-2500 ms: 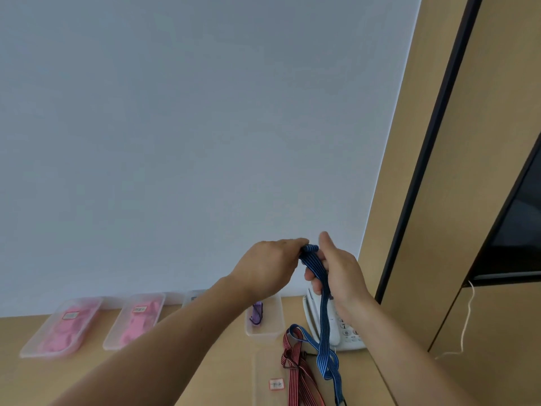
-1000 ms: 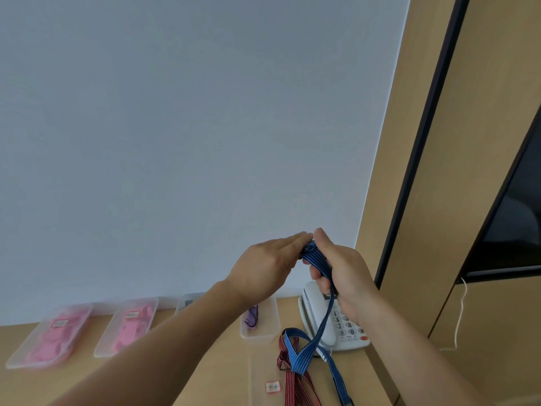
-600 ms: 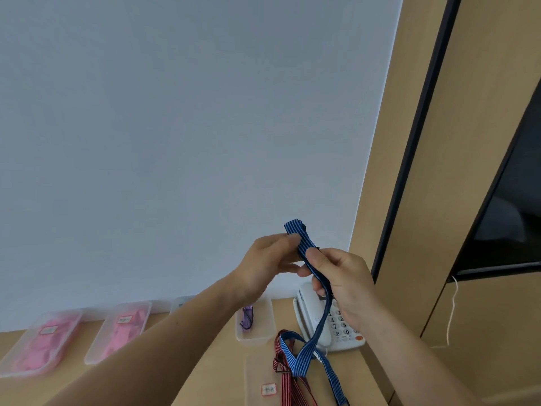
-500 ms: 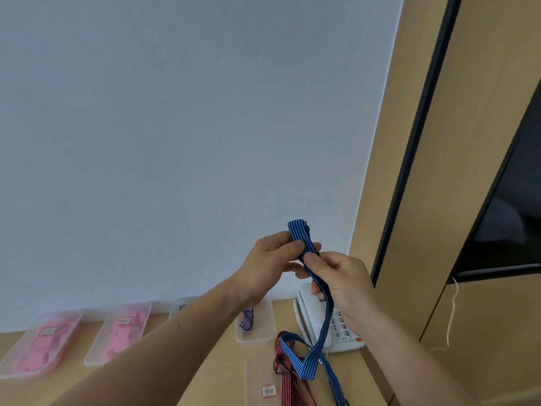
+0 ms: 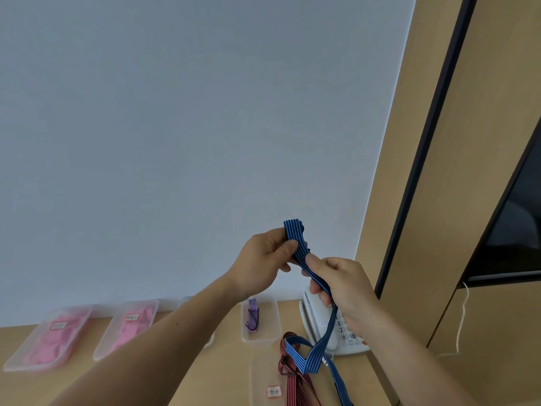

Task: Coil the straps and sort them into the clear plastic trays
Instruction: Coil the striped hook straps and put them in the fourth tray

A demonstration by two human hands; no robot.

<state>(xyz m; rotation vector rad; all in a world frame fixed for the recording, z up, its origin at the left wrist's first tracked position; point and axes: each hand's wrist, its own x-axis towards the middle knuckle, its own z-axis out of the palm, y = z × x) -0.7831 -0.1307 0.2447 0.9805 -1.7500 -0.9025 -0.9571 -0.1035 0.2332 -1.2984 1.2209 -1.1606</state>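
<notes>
On the desk [image 5: 222, 373], two clear trays at the far left [image 5: 17, 363] and beside it [image 5: 102, 351] are each holding pink material [image 5: 49, 338], too blurred to make out, under a small label. Another tray [image 5: 270, 317], just beside a white telephone [image 5: 319, 326], is holding one purple strap [image 5: 252, 316]. A nearer labelled tray [image 5: 259, 376] is lying under part of a red strap [image 5: 292, 376].

The left hand [image 5: 263, 256] is pinching the folded end of the blue strap [image 5: 295, 238] between thumb and fingers. The right hand [image 5: 342, 285] is gripping it just below, fingers curled round it. The rest is hanging down to the desk, bending in a V over the red strap.

Compared with 2.5 s ago, the folded end is now sticking up above the left thumb instead of sitting bunched between both hands, and the hanging length is kinking rather than dropping straight.
</notes>
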